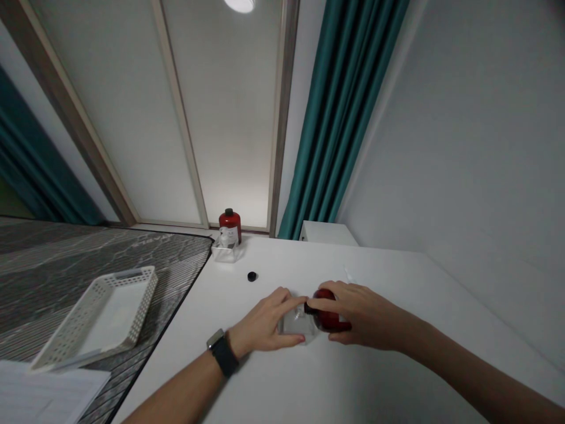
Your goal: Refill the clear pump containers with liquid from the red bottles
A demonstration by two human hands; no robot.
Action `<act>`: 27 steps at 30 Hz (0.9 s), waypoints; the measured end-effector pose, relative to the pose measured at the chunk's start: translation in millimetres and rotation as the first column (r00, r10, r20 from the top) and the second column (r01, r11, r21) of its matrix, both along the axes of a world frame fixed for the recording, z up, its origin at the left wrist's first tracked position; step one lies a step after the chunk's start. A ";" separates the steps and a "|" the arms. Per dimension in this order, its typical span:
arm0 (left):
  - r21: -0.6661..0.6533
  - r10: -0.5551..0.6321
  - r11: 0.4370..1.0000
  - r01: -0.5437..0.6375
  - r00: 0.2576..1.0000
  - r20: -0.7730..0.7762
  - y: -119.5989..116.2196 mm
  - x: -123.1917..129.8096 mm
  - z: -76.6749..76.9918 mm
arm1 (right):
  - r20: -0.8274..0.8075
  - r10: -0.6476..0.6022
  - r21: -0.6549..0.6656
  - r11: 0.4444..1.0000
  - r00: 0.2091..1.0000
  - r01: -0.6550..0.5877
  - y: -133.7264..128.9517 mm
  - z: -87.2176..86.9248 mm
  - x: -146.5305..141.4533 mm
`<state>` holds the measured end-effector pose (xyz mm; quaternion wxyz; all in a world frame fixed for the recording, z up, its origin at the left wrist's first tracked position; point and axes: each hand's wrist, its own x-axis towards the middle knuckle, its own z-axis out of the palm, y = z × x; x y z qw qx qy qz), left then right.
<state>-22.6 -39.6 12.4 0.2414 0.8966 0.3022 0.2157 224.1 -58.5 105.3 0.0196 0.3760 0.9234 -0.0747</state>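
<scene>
Firstly, the white table (397, 271) spreads below both hands, and to its left lies a white basket (143, 309). The right hand (353, 312) has its fingers closed around a red bottle (327, 321), which is tilted over the table, its dark top pointing left. The left hand (269, 321) keeps thumb and forefinger well parted about a clear box (293, 325) — whether they press it, I cannot tell. Farther off stands another bottle (230, 221). Smallest is a black cap (251, 276) — it lies loose on the table.
</scene>
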 end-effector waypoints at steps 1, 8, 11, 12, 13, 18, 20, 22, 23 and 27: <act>0.000 -0.001 1.000 0.001 1.000 -0.001 0.0 0.0 0.1 | 0.002 0.001 -0.003 1.000 1.000 -0.001 0.0 0.4 0.2; 0.003 -0.012 1.000 0.012 1.000 0.006 0.6 -1.0 -1.5 | 0.011 0.019 -0.006 1.000 1.000 -0.019 -0.3 4.2 -0.1; 0.009 -0.017 1.000 0.017 1.000 0.013 0.2 -1.1 -1.4 | 0.010 0.026 -0.009 1.000 1.000 -0.026 0.2 4.8 -0.1; 0.011 -0.019 1.000 0.019 1.000 0.017 0.0 -1.1 -1.4 | 0.007 0.026 -0.010 1.000 1.000 -0.026 0.5 4.8 0.1; 0.012 -0.020 1.000 0.020 1.000 0.020 -0.2 -1.1 -1.4 | 0.005 0.027 -0.012 1.000 1.000 -0.027 0.8 4.7 0.2; 0.027 -0.011 1.000 0.011 1.000 0.006 -0.3 -0.5 -2.3 | 0.008 0.042 -0.025 0.999 0.999 -0.042 1.8 6.4 0.1; 0.035 -0.012 0.999 0.011 1.000 0.006 -0.1 0.0 -2.6 | 0.025 0.039 -0.027 0.999 0.999 -0.038 1.6 8.2 -0.8; 0.043 -0.011 0.999 0.011 1.000 0.017 0.0 0.6 -2.7 | 0.045 0.035 -0.029 0.999 0.998 -0.034 1.4 10.0 -1.8; 0.045 -0.010 0.999 0.009 1.000 0.026 0.0 0.8 -2.6 | 0.049 0.035 -0.030 0.999 0.998 -0.034 1.4 10.6 -2.2; 0.030 0.005 1.000 -0.007 0.998 0.066 -0.3 1.4 -3.1 | 0.038 0.038 -0.027 0.999 0.999 -0.037 2.2 10.8 -2.2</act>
